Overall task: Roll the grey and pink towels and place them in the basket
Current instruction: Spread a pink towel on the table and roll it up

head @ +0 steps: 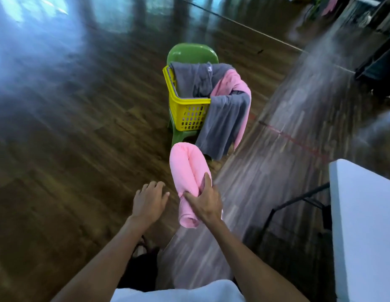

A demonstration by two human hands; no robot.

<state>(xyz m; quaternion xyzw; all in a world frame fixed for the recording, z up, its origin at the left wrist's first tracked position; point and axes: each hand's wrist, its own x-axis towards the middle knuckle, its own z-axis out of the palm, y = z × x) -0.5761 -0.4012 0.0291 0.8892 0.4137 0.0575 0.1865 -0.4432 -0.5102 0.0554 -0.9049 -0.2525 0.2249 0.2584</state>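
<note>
Dark wood floor (69,127), shiny and blurry, all around. Edge of a white table (364,225) on the right, smooth and flat, with thin black legs under it.

Green plastic chair (193,54) out in front, round at the back. Yellow basket (187,110) sitting on the chair, hard plastic with lots of little holes in its side. Grey towel (222,125), soft and floppy, hanging over the basket's near rim and down past the seat. Another grey towel (196,79) bunched inside at the back. Loose pink towel (231,83) draped over the right rim, part of it hanging down outside.

Rolled pink towel (187,168) held up in the air, near the basket but not in it. Soft and fluffy, shaped like a long sausage bent in half. Bend pointing away toward the basket, two ends pointing back toward the body. Long way running near to far.

Right hand (203,200) wrapped round the rolled pink towel, thumb on one side, fingers squeezing the two halves together. Left hand (149,200) just beside it, not touching, fingers loose and a bit spread, holding nothing. Hands apart.
</note>
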